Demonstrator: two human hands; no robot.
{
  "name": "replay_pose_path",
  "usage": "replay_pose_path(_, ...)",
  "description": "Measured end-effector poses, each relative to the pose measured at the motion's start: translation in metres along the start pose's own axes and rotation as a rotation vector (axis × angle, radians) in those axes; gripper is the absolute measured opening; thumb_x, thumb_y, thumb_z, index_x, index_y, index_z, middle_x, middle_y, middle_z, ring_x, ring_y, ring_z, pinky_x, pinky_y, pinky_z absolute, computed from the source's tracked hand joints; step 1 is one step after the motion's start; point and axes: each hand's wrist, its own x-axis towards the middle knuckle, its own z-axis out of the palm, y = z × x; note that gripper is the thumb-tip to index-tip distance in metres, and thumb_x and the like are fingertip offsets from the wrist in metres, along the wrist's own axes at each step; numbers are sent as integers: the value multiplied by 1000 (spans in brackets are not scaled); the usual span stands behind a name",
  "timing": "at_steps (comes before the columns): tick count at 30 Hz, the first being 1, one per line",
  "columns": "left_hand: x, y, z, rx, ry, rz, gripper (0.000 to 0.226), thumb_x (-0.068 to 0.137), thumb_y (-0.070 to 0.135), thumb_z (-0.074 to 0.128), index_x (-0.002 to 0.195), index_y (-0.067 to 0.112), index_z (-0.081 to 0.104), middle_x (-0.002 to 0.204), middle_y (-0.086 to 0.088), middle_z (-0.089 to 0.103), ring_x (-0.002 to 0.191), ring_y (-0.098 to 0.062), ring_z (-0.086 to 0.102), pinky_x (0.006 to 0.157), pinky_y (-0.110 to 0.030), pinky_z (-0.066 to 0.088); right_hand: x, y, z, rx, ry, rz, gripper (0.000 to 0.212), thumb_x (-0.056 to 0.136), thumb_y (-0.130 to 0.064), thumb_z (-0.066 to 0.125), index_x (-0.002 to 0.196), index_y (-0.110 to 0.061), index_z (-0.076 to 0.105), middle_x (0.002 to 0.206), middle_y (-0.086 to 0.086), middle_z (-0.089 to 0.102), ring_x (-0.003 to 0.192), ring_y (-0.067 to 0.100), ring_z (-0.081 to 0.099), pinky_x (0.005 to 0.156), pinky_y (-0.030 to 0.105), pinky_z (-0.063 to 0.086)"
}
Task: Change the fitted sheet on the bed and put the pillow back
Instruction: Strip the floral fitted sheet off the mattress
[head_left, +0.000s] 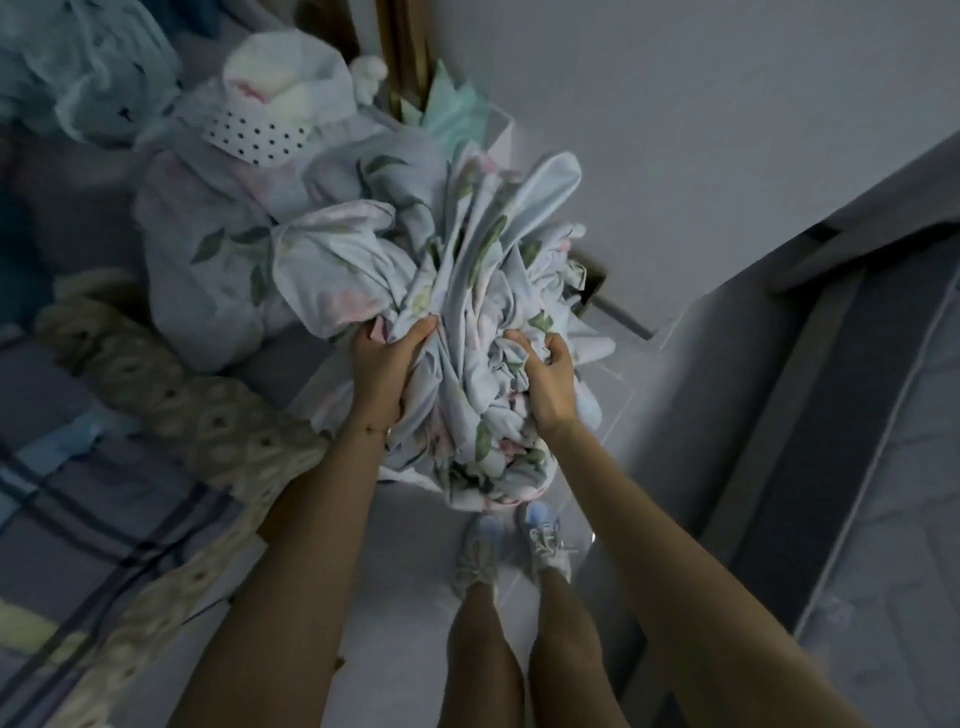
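Note:
A bundled floral fitted sheet (467, 291), pale blue with green leaves and pink flowers, is held in front of me above the floor. My left hand (387, 364) grips its left side with the fingers dug into the folds. My right hand (545, 374) clutches the right side, fingers curled into the cloth. A pillow (208, 270) in matching floral fabric lies just behind the bundle to the left. The bare mattress (893, 519) with its dark side band runs along the right edge.
A checked blue cover (78, 493) and a cream crocheted blanket (171, 415) lie at the left. Piled bedding and a dotted white cloth (254, 135) sit at the back left. A white wall (701, 130) stands ahead. My feet in sneakers (511, 545) stand on pale floor tiles.

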Motion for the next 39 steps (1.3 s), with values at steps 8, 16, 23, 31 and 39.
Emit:
replay_pose_path(8, 109, -213, 11, 71, 32, -120, 61, 70, 35, 86, 124, 29, 60, 125, 14, 64, 115, -8, 60, 102, -35, 48, 164, 188, 15, -148, -61, 97, 90, 63, -70, 75, 107, 3, 45, 113, 31, 55, 108, 37, 60, 96, 57, 46)
replay_pose_path(16, 156, -350, 18, 179, -6, -178, 30, 89, 28, 70, 117, 32, 60, 114, 27, 60, 100, 15, 57, 91, -10, 44, 240, 295, 22, -237, -43, 212, 72, 66, -66, 74, 105, -10, 52, 103, 12, 67, 101, 29, 64, 95, 49, 50)
replay_pose_path(23, 192, -405, 35, 417, -46, -177, 27, 98, 22, 56, 124, 15, 53, 125, 11, 49, 114, -7, 46, 86, 2, 31, 281, 330, 32, -370, -47, 239, 69, 78, -68, 62, 126, -23, 43, 123, 2, 48, 112, 23, 49, 100, 44, 41)
replay_pose_path(31, 155, -392, 41, 311, -80, -342, 46, 92, 16, 65, 135, 12, 49, 129, 0, 53, 115, -11, 47, 99, -20, 38, 255, 319, 29, -516, -116, 266, 73, 93, -47, 58, 152, -14, 28, 149, 10, 42, 137, 32, 39, 107, 37, 34)
replay_pose_path(39, 25, -250, 7, 156, 109, -431, 56, 92, 20, 66, 142, 14, 43, 143, -5, 47, 129, -19, 46, 106, -37, 43, 112, 180, 12, -659, -139, 170, 61, 91, -29, 65, 144, -15, 39, 130, 5, 57, 121, 21, 53, 83, 22, 36)
